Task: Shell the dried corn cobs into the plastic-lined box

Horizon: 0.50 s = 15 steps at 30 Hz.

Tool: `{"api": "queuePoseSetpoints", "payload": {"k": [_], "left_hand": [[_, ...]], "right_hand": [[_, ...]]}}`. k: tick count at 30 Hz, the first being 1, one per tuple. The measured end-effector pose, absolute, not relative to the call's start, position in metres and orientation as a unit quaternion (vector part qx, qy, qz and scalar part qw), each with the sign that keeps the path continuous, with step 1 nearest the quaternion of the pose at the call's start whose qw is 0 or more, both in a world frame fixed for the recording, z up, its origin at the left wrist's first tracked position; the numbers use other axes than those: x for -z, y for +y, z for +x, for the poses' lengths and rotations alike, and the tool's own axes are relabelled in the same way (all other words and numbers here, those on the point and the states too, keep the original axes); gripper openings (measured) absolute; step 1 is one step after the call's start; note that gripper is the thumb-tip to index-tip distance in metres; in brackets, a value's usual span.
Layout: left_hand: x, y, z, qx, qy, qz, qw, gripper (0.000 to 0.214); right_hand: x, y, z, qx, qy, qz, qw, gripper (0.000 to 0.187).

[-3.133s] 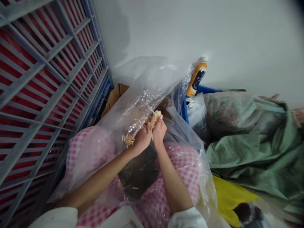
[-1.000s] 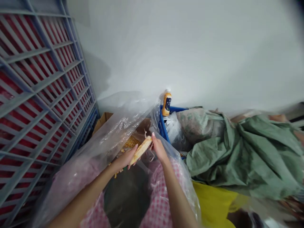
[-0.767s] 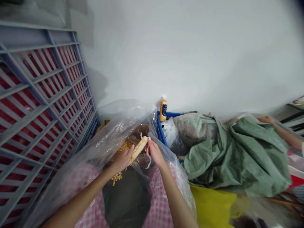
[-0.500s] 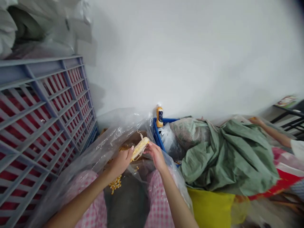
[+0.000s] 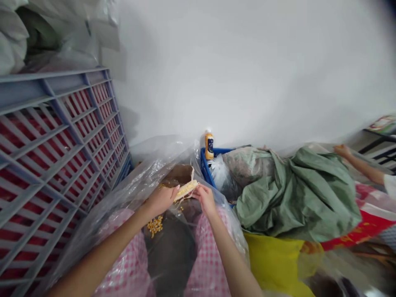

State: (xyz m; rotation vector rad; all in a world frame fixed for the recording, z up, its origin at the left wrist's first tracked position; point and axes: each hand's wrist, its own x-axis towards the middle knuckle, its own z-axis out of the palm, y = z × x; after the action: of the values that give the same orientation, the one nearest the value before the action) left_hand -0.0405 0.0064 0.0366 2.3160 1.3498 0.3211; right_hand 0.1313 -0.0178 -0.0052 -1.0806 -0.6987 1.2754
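Note:
A partly stripped corn cob [image 5: 186, 190] lies between my two hands, with a pale strand of husk hanging off it. My left hand [image 5: 162, 201] is closed around its near left end. At the other end, the fingers of my right hand [image 5: 204, 197] pinch the tip. Loose yellow corn kernels [image 5: 155, 225] lie below in a clear plastic sheet [image 5: 136, 197] spread over my lap and between my knees. A few more kernels are scattered under the cob.
Purple slatted crates [image 5: 77, 136] stand close on the left. A yellow bottle [image 5: 209, 146] is at the wall beside a blue crate [image 5: 206, 167]. Green cloth [image 5: 297, 194] and a yellow bag [image 5: 272, 264] lie to the right. Another person's hand [image 5: 342, 150] shows at far right.
The cob has turned to lie flatter, and its husk strand now points upward. Both hands stay on it, with the right fingers drawn closer together. The view has shifted slightly.

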Motion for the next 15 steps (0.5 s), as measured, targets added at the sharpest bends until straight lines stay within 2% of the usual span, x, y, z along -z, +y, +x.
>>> {"api": "queuePoseSetpoints", "payload": {"k": [4, 10, 12, 15], "left_hand": [[-0.02, 0.015, -0.043, -0.093, 0.49, 0.829, 0.253, 0.057], [0.017, 0.029, -0.052, -0.06, 0.469, 0.847, 0.243, 0.031], [0.024, 0.033, -0.055, -0.089, 0.482, 0.822, 0.291, 0.033], [0.027, 0.034, -0.059, -0.107, 0.515, 0.759, 0.383, 0.051]], "right_hand": [[0.018, -0.016, 0.125, -0.574, -0.28, -0.494, 0.591, 0.025], [0.035, -0.007, 0.113, -0.606, -0.244, -0.542, 0.529, 0.018], [0.038, -0.004, 0.111, -0.619, -0.235, -0.551, 0.509, 0.015], [0.038, -0.006, 0.113, -0.632, -0.231, -0.56, 0.483, 0.013]]}}
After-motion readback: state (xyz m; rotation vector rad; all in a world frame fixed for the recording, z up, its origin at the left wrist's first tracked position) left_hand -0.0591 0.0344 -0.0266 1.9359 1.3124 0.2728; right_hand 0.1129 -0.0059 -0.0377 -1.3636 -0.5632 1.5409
